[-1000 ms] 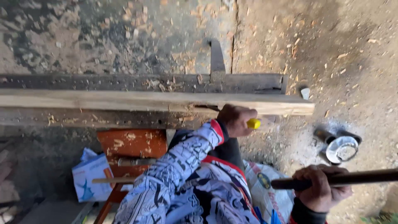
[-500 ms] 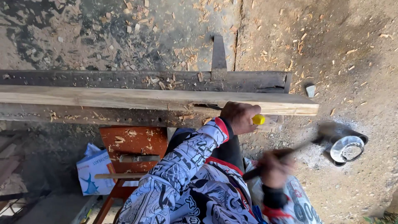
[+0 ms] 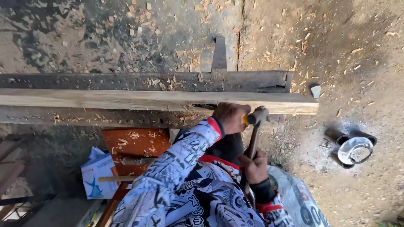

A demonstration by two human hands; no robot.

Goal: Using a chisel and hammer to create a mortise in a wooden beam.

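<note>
view from above of a person working at a wooden beam. the left hand (image 3: pixel 230 117) is curled into a fist around a tool with a yellow handle (image 3: pixel 245 120), of which only the yellow butt end shows past the knuckles; the fingers are pressed together around it and the tool's working end is hidden under the hand. the fist rests against the near edge of a long pale wooden plank (image 3: pixel 147 101), which runs left to right just beyond the fingers.

the right hand (image 3: pixel 253 167) is wrapped tightly around the dark shaft of a hammer (image 3: pixel 255 133), fingers closed together around the grip. the hammer head sits just to the right of the left hand's knuckles, touching or almost touching the yellow butt; which of the two cannot be told.

beyond the plank lies a dark, weathered beam (image 3: pixel 143 80) strewn with wood chips. below the left forearm, nearer the body, is an orange-red stool (image 3: pixel 134 145), with a white and blue paper bag (image 3: pixel 99 174) beside it. well to the right of both hands, on the dirt ground, sit a small metal bowl (image 3: pixel 355 150) and dark pipe pieces.
</note>
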